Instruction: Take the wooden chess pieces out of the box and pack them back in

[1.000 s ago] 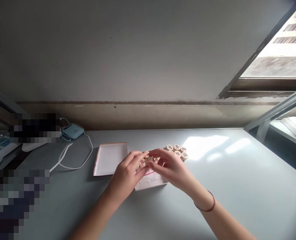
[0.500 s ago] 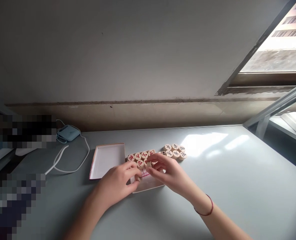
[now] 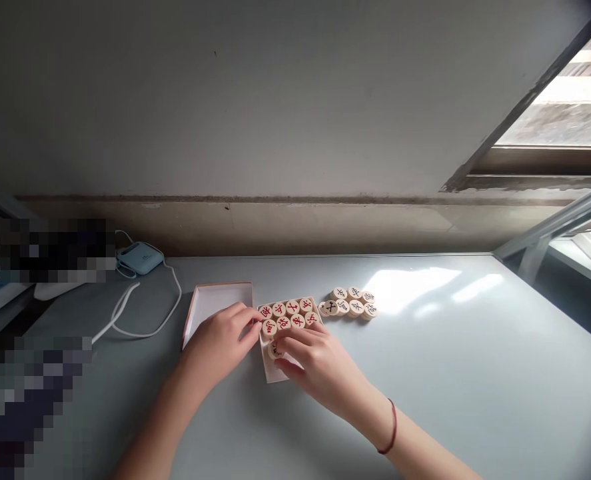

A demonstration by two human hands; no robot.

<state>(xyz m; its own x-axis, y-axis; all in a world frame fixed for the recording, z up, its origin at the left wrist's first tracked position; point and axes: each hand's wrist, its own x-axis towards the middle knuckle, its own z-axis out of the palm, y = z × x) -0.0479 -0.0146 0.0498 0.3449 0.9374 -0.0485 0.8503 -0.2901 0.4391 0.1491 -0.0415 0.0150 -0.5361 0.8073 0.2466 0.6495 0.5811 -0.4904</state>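
A shallow open box (image 3: 276,377) holds rows of round wooden xiangqi pieces (image 3: 292,307) with red characters facing up. My left hand (image 3: 222,337) is at the box's left side, its thumb and fingertips closed at the wall near the red pieces. Over the near part of the box, my right hand (image 3: 320,363) pinches a black-lettered xiangqi piece (image 3: 274,350) at the left, below the red rows. My right palm hides part of the box floor. Right of the box lies a group of black-lettered pieces (image 3: 356,307), partly stacked.
The white-lined box lid (image 3: 220,293) lies left of the box, partly behind my left hand. A light-blue device (image 3: 140,259) and a white cable (image 3: 178,293) are farther left. A wall backs the grey table (image 3: 450,373); a metal frame (image 3: 565,223) rises at right.
My left hand has drawn back from inside the box to its left side. My right hand has moved left and down with a piece, now at the box's left. The view has shifted slightly.
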